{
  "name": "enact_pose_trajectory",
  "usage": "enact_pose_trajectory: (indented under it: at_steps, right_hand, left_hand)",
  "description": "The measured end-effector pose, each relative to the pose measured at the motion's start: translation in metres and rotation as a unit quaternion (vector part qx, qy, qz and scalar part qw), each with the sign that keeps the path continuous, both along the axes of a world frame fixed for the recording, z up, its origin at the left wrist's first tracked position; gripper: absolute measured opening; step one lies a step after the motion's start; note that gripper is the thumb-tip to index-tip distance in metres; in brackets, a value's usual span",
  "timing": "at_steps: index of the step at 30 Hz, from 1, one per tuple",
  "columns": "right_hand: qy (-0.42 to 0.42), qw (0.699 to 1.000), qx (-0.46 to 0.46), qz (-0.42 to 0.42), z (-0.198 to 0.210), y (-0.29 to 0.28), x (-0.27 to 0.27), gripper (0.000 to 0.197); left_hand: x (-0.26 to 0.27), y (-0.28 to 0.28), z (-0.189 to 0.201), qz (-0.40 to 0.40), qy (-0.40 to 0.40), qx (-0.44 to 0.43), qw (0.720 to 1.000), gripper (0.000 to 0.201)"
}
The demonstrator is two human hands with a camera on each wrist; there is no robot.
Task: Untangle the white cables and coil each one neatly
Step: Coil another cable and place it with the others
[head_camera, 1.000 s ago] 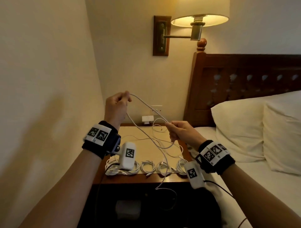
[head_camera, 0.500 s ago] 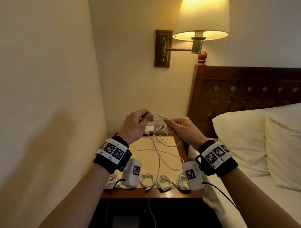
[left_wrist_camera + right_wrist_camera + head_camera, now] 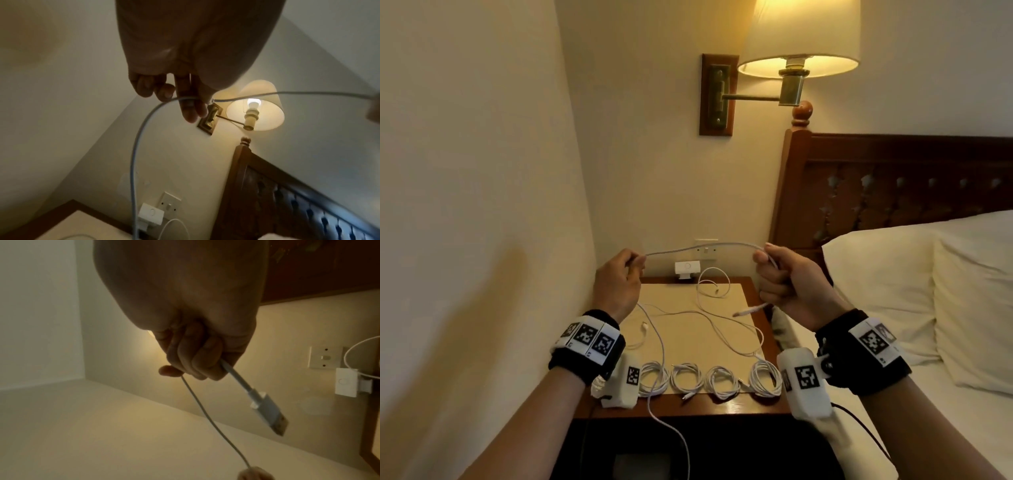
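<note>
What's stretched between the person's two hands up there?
A single span of white cable, pinched by the left hand and gripped in the right hand. Nothing else hangs between them; the head view shows it best.

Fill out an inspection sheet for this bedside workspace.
Surface: wooden nightstand with a beige mat.
Job's things: white cable stretched between both hands, its USB plug poking out below the right hand; four coiled cables in a row at the front edge.
Clutter: nothing seen.
Hands: left hand pinches the cable; right hand grips it near the plug.
Cables: loose cables lie uncoiled on the mat; one strand hangs over the front edge.
Surroundings: lit wall lamp, charger in the wall socket, wooden headboard, pillows.
</note>
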State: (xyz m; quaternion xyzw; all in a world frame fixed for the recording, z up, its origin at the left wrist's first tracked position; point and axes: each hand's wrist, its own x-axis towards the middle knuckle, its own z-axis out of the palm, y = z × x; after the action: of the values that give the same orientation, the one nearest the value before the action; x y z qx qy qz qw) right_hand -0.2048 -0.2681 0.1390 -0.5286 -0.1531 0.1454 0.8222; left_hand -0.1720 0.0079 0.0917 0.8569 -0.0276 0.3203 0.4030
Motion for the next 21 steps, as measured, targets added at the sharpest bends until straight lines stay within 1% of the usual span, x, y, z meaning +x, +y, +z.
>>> enact_pose_trajectory:
  at_steps: [1, 3, 4, 5, 6, 7, 9, 10, 11, 12, 13, 15, 17, 18, 19, 20, 21]
  right_hand:
    - [-0.003, 1.0, 0.012, 0.003, 0.003, 0.002, 0.0, 0.03]
    - [-0.012, 1.0, 0.026, -0.002, 0.008, 0.006, 0.002, 0.029]
    - [-0.017, 1.0, 0.022, -0.012, 0.011, 0.006, 0.004, 0.03]
    - [-0.024, 0.999, 0.011, -0.024, 0.013, 0.005, 0.006, 0.031]
    - [-0.034, 0.999, -0.004, -0.033, 0.015, 0.005, 0.007, 0.033]
    - [-0.047, 0.998, -0.017, -0.039, 0.016, 0.004, 0.009, 0.034]
    - [-0.073, 0.995, -0.039, -0.049, 0.017, 0.005, 0.01, 0.034]
    - [-0.083, 0.994, -0.049, -0.057, 0.017, 0.006, 0.011, 0.033]
    - [-0.091, 0.992, -0.059, -0.068, 0.018, 0.008, 0.012, 0.032]
    - [-0.099, 0.989, -0.069, -0.08, 0.019, 0.01, 0.012, 0.032]
    - [-0.106, 0.987, -0.08, -0.092, 0.02, 0.012, 0.013, 0.032]
    - [-0.119, 0.981, -0.109, -0.11, 0.021, 0.017, 0.015, 0.033]
    - [-0.131, 0.971, -0.162, -0.117, 0.022, 0.023, 0.018, 0.033]
    - [-0.138, 0.965, -0.191, -0.114, 0.022, 0.026, 0.019, 0.032]
    - [-0.143, 0.96, -0.216, -0.107, 0.023, 0.029, 0.02, 0.033]
    - [-0.149, 0.954, -0.241, -0.101, 0.024, 0.03, 0.021, 0.033]
    - [-0.158, 0.945, -0.267, -0.099, 0.026, 0.03, 0.021, 0.035]
  left_hand:
    - [0.001, -0.001, -0.004, -0.008, 0.018, 0.02, 1.0, 0.024]
    - [0.003, -0.004, -0.015, -0.009, 0.062, 0.097, 0.993, 0.028]
    - [0.001, -0.006, -0.019, -0.001, 0.088, 0.142, 0.986, 0.031]
    - [-0.003, -0.008, -0.022, -0.005, 0.108, 0.165, 0.98, 0.034]
    - [-0.008, -0.011, -0.023, -0.033, 0.121, 0.154, 0.98, 0.035]
    - [-0.014, -0.015, -0.023, -0.077, 0.131, 0.124, 0.981, 0.036]
    - [-0.03, -0.027, -0.016, -0.154, 0.151, 0.068, 0.974, 0.035]
    - [-0.037, -0.034, -0.011, -0.179, 0.155, 0.054, 0.97, 0.035]
    - [-0.042, -0.041, -0.007, -0.197, 0.158, 0.059, 0.966, 0.036]
    - [-0.046, -0.047, -0.003, -0.217, 0.163, 0.081, 0.959, 0.038]
    - [-0.05, -0.053, 0.002, -0.241, 0.177, 0.115, 0.947, 0.04]
    - [-0.056, -0.066, 0.01, -0.284, 0.217, 0.198, 0.913, 0.043]
    - [-0.06, -0.078, 0.022, -0.305, 0.22, 0.281, 0.883, 0.047]
    - [-0.062, -0.082, 0.03, -0.314, 0.21, 0.304, 0.875, 0.047]
    - [-0.062, -0.085, 0.038, -0.316, 0.194, 0.312, 0.875, 0.045]
    - [-0.061, -0.085, 0.047, -0.305, 0.166, 0.312, 0.884, 0.041]
    - [-0.06, -0.084, 0.055, -0.283, 0.125, 0.307, 0.9, 0.036]
